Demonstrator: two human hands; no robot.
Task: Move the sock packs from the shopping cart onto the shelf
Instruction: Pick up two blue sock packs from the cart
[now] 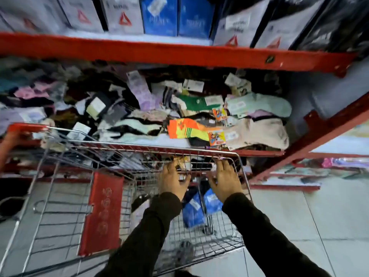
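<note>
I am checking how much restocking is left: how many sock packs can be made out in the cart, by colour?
Blue packs and: 2
Whitish pack: 1
Dark pack, blurred, under the left hand: 1
Total that can be told apart: 4. The right hand and both sleeves cover part of the shopping cart, so more may lie hidden.

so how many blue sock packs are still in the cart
2 in view, both on the cart floor between the wrists: one blue pack near the left hand, another blue pack below the right hand. The arms may hide more.
</note>
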